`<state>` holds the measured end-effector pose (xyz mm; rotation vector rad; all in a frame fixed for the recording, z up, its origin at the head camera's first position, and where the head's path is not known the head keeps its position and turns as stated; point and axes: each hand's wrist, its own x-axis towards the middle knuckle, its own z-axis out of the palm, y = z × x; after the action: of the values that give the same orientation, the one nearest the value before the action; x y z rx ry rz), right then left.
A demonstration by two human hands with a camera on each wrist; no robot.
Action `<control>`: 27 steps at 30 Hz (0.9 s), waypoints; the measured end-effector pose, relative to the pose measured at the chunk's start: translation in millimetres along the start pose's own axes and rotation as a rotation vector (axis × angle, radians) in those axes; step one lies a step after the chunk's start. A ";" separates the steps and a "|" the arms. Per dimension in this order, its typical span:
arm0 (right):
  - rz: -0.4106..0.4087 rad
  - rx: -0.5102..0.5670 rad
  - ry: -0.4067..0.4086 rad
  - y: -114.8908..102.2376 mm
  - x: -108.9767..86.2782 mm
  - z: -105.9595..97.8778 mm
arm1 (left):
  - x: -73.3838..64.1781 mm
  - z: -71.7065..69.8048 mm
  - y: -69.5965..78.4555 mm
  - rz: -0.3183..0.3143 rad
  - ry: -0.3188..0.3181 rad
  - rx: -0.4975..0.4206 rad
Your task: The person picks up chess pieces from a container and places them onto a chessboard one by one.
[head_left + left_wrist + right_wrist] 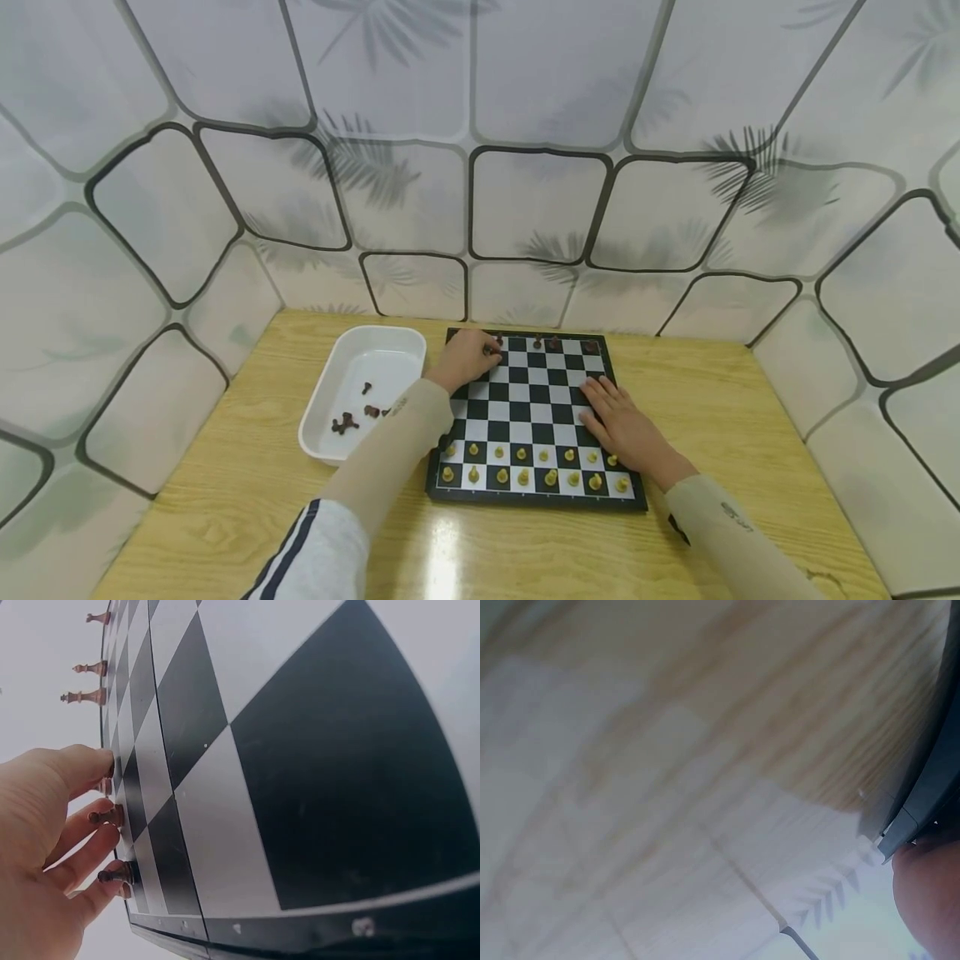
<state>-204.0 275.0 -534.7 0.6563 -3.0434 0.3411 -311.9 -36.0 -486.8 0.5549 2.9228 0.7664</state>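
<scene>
My left hand is over the far left corner of the chessboard, thumb and fingertips pinching a small dark chess piece. In the left wrist view the left hand largely hides that piece. Close by its fingers, a dark pawn and another dark piece stand on the squares. My right hand rests with fingers extended on the board's right edge. Part of the right hand shows beside the board's dark side in the right wrist view.
A white plastic tray left of the board holds several dark pieces. Several yellow pieces fill the two near rows. Along the far row stand dark pieces. The wooden table meets patterned walls behind and beside.
</scene>
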 end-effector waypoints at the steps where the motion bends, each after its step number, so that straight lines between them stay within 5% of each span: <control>1: -0.001 0.001 0.001 0.1 0.0 0.0 | 0.2 0.2 0.0 -0.003 -0.001 -0.001; 18: 0.001 -0.002 -0.001 2.3 1.3 2.6 | 2.4 0.4 0.3 0.055 0.012 0.038; 27: 0.005 0.001 -0.006 0.9 0.9 0.5 | -4.4 -38.1 -5.1 0.128 0.111 -0.012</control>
<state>-205.1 275.4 -535.3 0.6508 -3.0515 0.3417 -315.4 -59.3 -456.1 0.7266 3.0049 0.8554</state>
